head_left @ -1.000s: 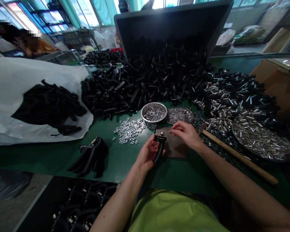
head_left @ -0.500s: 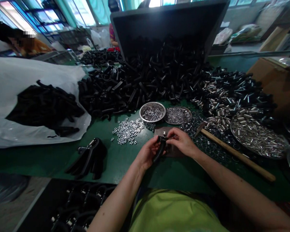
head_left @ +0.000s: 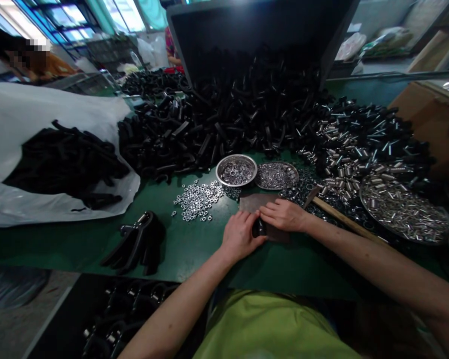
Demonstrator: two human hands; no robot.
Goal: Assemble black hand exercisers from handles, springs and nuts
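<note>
My left hand (head_left: 241,233) is closed round a black curved part (head_left: 260,228), most of which its fingers hide. The part rests on a flat brown plate (head_left: 280,234) on the green table. My right hand (head_left: 284,215) lies over the plate, its fingertips pressed together against the far end of the part; whether they grip anything else is hidden. Beyond the hands stand a round metal bowl (head_left: 236,171) of small metal pieces and an oval tray (head_left: 277,176) of more pieces. Small metal rings (head_left: 198,200) lie in a loose pile to the left.
A hammer (head_left: 346,218) lies right of my right hand, partly under the forearm. Black parts heap up before a tipped dark bin (head_left: 262,30). Springs and a pin-filled tray (head_left: 407,212) are at right. Several black parts (head_left: 138,244) lie at left. A person (head_left: 48,65) is at far left.
The black part has been turned and lowered onto the plate. My left hand has rolled over it, palm down, and my right hand has flattened beside it. The view has shifted slightly.
</note>
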